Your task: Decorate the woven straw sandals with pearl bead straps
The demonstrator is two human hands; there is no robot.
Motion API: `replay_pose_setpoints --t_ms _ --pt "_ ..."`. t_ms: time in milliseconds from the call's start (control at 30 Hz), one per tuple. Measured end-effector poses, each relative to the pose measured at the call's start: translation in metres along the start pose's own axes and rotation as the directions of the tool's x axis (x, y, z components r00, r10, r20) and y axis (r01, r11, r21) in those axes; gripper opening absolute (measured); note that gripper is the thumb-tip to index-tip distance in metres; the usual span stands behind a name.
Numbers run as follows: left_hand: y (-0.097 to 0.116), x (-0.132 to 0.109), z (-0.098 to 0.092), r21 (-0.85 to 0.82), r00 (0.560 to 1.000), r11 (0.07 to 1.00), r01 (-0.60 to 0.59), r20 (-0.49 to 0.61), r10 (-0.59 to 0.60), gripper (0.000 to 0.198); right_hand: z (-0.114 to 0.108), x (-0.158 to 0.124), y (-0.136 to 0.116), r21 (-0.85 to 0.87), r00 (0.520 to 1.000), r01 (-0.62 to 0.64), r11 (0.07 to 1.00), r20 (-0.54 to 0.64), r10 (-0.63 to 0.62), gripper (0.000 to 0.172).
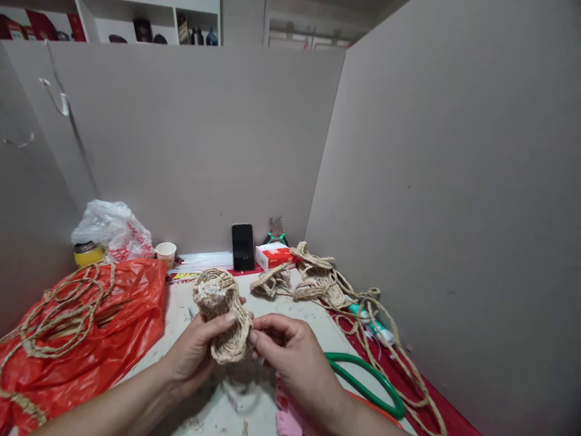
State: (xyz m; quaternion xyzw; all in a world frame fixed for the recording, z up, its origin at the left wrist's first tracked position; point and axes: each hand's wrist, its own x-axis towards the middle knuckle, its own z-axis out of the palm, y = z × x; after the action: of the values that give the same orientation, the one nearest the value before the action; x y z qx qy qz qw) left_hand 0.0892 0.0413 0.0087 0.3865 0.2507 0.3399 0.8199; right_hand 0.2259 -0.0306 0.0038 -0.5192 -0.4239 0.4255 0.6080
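A pale, scuffed worktop (213, 418) sits boxed in by plain grey partitions (204, 139), with shelves (149, 18) above them. An orange bag (113, 321) carries coiled straw rope (59, 315); more woven pieces (318, 281) lie beyond, beside a phone (243, 246) and a green hoop (367, 378). The small woven sandal (224, 321), coarse and tan, is held above the worktop's middle. The left hand (193, 354) grips its side, thumb across the sole; the right hand (290, 351) pinches its edge, fingers curled.
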Motion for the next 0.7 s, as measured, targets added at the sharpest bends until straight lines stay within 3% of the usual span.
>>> replay_pose_setpoints --t_ms 200,467,633,700 --pt "0.0000 -0.0016 -0.0016 0.085 0.997 0.996 -0.022 0.082 0.015 0.018 -0.0013 0.0001 -0.0040 0.037 0.997 -0.077 0.996 0.024 0.076 0.020" --pt "0.0019 -0.0012 -0.0007 0.151 0.996 0.984 -0.090 0.007 0.090 0.019 -0.0067 0.0044 -0.0004 -0.056 0.989 -0.117 0.992 0.088 0.121 0.027" --pt "0.0003 -0.0015 -0.0001 0.171 0.988 0.977 -0.130 -0.062 0.143 0.028 -0.0069 0.0009 -0.0016 -0.146 0.998 0.059 0.988 0.010 -0.058 0.012" --pt "-0.0009 -0.0026 0.0005 0.197 0.983 0.969 -0.152 -0.069 0.169 0.032 -0.0059 -0.0014 0.0001 -0.194 0.989 0.149 0.970 0.007 -0.151 0.018"
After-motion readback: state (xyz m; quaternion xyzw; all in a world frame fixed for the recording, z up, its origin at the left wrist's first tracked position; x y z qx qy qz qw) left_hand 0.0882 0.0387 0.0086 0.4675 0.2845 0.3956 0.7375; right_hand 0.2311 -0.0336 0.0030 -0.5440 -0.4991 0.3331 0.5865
